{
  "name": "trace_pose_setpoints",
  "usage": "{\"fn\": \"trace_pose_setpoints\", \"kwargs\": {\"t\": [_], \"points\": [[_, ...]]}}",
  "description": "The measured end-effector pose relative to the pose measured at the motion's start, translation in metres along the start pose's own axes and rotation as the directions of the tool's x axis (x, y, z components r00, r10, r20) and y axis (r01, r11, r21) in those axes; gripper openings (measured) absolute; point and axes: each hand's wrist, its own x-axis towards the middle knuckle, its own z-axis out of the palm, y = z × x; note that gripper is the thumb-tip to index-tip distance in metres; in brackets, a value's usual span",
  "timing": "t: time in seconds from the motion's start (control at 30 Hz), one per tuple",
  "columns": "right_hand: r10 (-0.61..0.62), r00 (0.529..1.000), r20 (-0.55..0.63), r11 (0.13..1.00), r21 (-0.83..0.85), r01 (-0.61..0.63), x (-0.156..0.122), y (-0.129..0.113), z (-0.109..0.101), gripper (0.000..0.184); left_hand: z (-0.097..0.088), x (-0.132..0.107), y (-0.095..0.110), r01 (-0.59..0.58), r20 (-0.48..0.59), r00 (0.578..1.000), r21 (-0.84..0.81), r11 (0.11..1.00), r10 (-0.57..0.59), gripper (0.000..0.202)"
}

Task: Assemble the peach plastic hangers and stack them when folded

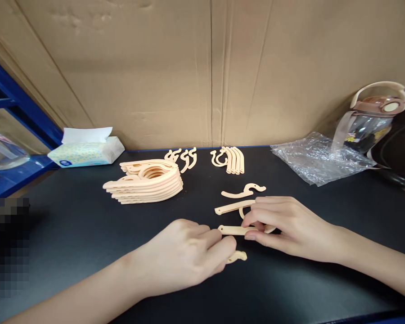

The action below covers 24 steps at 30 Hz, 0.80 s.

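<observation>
Both hands meet near the front middle of a black table (pixel 70 234). My left hand (pixel 185 254) is curled shut, pinching a small peach plastic piece (pixel 238 257) that pokes out under its fingers. My right hand (pixel 286 227) is closed on a straight peach plastic bar (pixel 232 230), holding its right end. Just behind lie another peach bar (pixel 231 207) and a curved hook-shaped piece (pixel 245 191), loose on the table.
A stack of assembled peach hangers (pixel 145 182) sits left of centre. Small hook pieces (pixel 184 157) and a row of curved arm pieces (pixel 231 159) lie at the back. A tissue pack (pixel 87 150), a crumpled clear bag (pixel 317 159) and a drinks bottle (pixel 371 117) stand along the cardboard wall.
</observation>
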Motion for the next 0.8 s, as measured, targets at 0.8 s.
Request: {"fn": "trace_pose_setpoints", "kwargs": {"t": [0.8], "points": [[0.011, 1.0, 0.028, 0.991, -0.131, -0.007, 0.0, -0.001, 0.0, 0.015, 0.009, 0.0, -0.007, 0.355, 0.079, 0.934, -0.066, 0.933, -0.349, 0.023]]}}
